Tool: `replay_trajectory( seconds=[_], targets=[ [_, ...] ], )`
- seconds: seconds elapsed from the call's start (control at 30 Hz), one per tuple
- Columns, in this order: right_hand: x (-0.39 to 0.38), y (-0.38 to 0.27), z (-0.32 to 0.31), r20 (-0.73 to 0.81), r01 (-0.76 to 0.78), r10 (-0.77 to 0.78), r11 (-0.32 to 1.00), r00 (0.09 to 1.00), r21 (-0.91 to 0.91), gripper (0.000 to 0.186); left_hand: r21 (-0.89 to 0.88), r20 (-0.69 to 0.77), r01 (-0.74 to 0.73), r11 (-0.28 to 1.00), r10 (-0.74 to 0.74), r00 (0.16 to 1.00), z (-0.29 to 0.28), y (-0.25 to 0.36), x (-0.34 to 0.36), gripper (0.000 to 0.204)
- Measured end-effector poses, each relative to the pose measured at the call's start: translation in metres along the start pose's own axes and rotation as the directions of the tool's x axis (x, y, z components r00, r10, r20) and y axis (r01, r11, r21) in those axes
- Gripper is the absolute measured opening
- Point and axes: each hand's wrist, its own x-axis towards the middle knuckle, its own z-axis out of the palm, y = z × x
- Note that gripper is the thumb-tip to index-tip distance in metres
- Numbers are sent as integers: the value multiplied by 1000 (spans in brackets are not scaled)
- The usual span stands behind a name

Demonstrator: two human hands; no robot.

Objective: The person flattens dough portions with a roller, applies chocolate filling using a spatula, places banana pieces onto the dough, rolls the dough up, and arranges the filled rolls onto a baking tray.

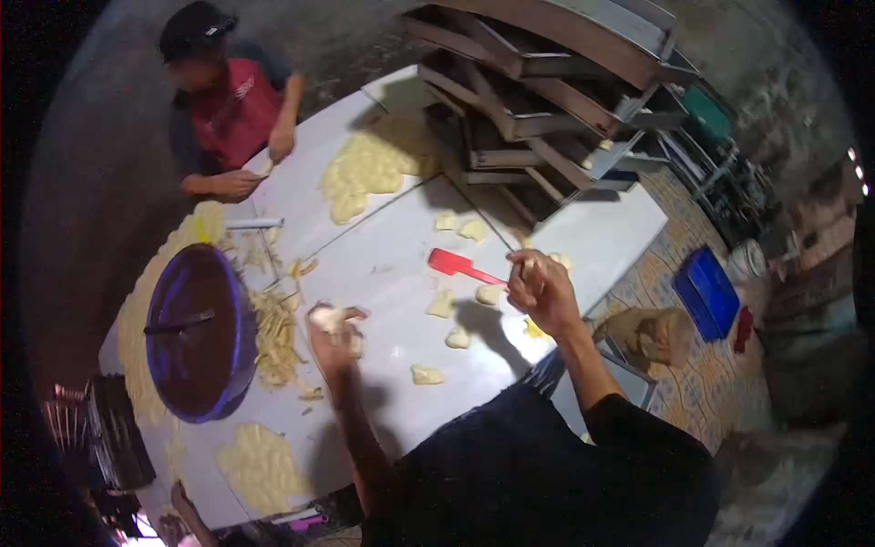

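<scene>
Hand-Worked Dough on a White Tabletop

Left grip [339, 348]: yours, raised above the tabletop, fingers clamped on a soft, pale cream dough piece [324, 318]. The dough piece sits in your hand, to the right of the basin.

Right grip [545, 294]: yours, raised over the right side of the tabletop, fingers curled inward; you cannot tell whether they close on anything.

Spatula with a flat red blade and slim red handle [448, 262]: one, its handle end meeting the outline of your right grip; contact cannot be told.

Small, pale cream dough lumps [441, 304]: several, set apart between and around your two hands, on the smooth white tabletop [355, 273].

Round blue-purple basin [244, 369]: one, on your left, with dark brown contents; a dark, slender tool [173, 325] lies across it.

Thin, pale yellow strips [276, 337]: a loose heap just beside the basin, on its right.

Pale yellow dough spreads: one [260, 469] near you at lower left, another [369, 173] on the far side.

Rectangular, brown-grey metal trays [547, 91]: a crisscrossed stack at the far right.

Co-worker in a dark cap and red-and-dark top [235, 118]: one, at the far left edge, both hands at a small pale piece.

Rectangular blue plastic tray [707, 294]: one, beyond the tabletop's right edge, near the patterned floor [702, 401].
</scene>
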Motion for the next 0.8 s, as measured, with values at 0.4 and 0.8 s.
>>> replay_trajectory(
  seconds=[0.4,0.8],
  targets=[
    [-27,-8,-69,-232,464,-757,579,611,-671,57,317,439,186,930,-318,840,70,-108,-47,25],
    [-44,88,-43,-330,-1,-322,715,887,-699,37,42,363,170,985,-174,916,104,-79,-49,47]
  ],
)
